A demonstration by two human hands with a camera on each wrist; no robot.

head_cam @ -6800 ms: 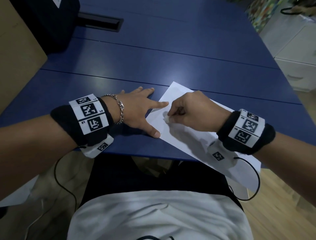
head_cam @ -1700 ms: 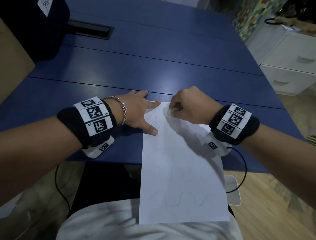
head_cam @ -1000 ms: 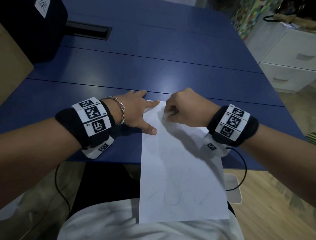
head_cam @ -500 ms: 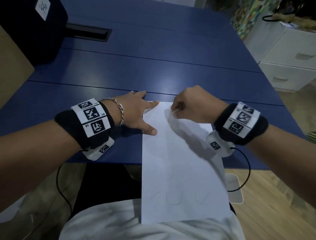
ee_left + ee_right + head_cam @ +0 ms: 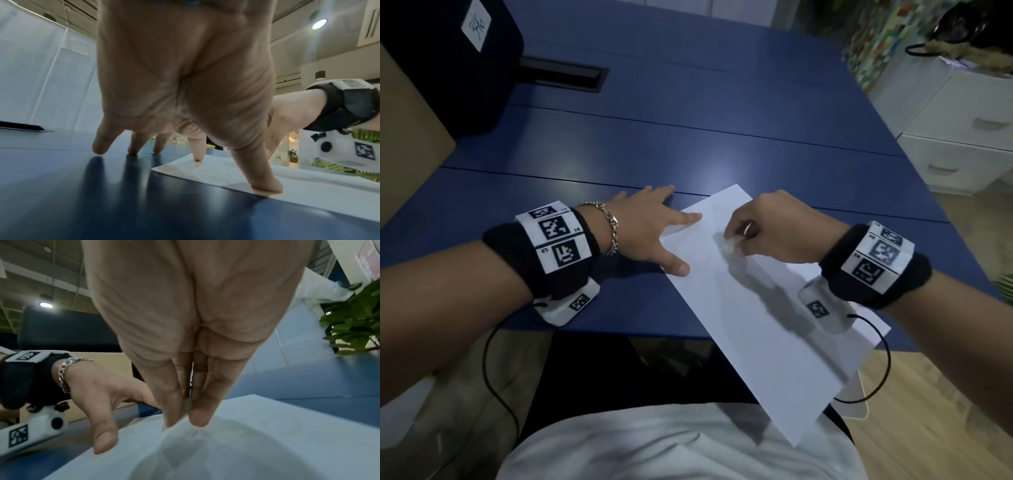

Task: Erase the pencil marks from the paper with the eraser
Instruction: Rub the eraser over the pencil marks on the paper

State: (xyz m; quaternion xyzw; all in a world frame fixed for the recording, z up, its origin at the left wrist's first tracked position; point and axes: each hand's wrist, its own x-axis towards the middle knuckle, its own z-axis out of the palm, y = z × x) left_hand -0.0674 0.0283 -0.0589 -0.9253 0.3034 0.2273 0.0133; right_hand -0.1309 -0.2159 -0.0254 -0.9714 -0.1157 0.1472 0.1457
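Observation:
A white sheet of paper (image 5: pixel 763 329) lies slanted on the blue table (image 5: pixel 654 150), its near end hanging past the front edge. My left hand (image 5: pixel 650 229) lies flat with fingers spread, index finger and thumb (image 5: pixel 265 185) pressing the paper's left edge (image 5: pixel 205 172). My right hand (image 5: pixel 774 229) pinches a small white eraser (image 5: pixel 730 245) between thumb and fingertips and holds it down on the paper's upper part. In the right wrist view the eraser (image 5: pixel 180 421) shows only as a white sliver between the fingertips (image 5: pixel 199 417). Pencil marks are too faint to make out.
A black box (image 5: pixel 448 58) with a white label stands at the table's far left, beside a black cable slot (image 5: pixel 565 73). White drawers (image 5: pixel 962 137) stand to the right of the table. Cables hang from both wrist cameras below the table edge.
The paper has turned from lying straight toward me to slanting down to the right. My right hand with the eraser shifted slightly nearer on the sheet. The left hand stays pressed at the edge.

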